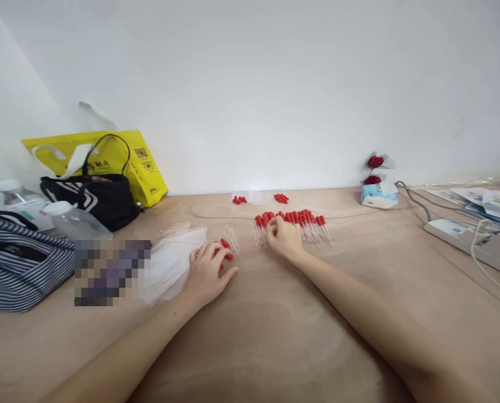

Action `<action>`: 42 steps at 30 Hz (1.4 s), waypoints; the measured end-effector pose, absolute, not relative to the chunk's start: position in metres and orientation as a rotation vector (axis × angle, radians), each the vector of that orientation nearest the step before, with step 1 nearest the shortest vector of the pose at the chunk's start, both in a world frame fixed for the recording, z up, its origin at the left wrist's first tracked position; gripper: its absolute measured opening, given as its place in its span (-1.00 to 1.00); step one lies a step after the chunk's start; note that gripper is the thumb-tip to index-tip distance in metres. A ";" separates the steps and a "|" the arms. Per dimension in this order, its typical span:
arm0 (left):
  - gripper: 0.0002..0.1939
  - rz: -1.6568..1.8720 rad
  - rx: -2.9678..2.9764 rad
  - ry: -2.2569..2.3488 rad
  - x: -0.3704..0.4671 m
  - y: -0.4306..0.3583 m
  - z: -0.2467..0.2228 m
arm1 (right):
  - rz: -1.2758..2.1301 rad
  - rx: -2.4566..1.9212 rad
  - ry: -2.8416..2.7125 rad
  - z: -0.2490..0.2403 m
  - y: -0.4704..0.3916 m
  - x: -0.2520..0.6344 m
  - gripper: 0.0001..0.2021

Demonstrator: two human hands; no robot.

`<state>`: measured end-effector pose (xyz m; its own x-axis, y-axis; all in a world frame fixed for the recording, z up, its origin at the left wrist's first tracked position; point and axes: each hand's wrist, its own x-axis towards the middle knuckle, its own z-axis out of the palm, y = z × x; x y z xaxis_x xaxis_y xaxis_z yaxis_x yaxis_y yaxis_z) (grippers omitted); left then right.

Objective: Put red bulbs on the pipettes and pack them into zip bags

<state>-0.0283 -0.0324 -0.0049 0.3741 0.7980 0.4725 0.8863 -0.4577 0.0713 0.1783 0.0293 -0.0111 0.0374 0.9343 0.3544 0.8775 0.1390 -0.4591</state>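
Observation:
My left hand (pixel 210 272) rests on the table with its fingers apart, over a few small red caps (pixel 229 256). Just beyond it lie several bare thin white sticks (pixel 233 242). Clear zip bags (pixel 172 254) are fanned out in a pile to its left, touching or close to the hand. My right hand (pixel 284 236) is closed in a pinch at a row of white sticks with red tips (pixel 309 219), laid side by side. Whatever is between its fingertips is hidden. The row shows on both sides of this hand.
Filled zip bags with red-tipped pieces (pixel 281 198) lie by the wall. At left are a yellow bag (pixel 149 173), a black bag (pixel 111 201), a plastic bottle (pixel 80 221) and a striped pouch (pixel 27 274). At right are a tissue pack (pixel 378 197) and a power strip (pixel 455 232).

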 end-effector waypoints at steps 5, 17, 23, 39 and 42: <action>-0.81 -0.612 -2.532 -1.610 -0.049 -0.027 -0.001 | 0.049 -1.879 -1.836 -0.014 0.053 0.159 -0.83; -0.92 -0.456 -2.530 -1.848 -0.047 -0.031 0.008 | -0.061 -1.841 -2.028 -0.013 0.049 0.145 -0.78; -0.90 -0.510 -2.533 -1.741 -0.042 -0.029 0.004 | -0.013 -1.969 -2.078 -0.006 0.053 0.133 -0.80; -0.84 -0.924 -2.738 -1.261 0.006 -0.022 -0.021 | -0.103 -1.341 -2.113 -0.024 -0.016 0.218 -0.86; -0.83 -0.918 -2.769 -1.234 0.017 -0.016 -0.022 | 0.051 -1.153 -2.147 -0.035 -0.031 0.243 -0.85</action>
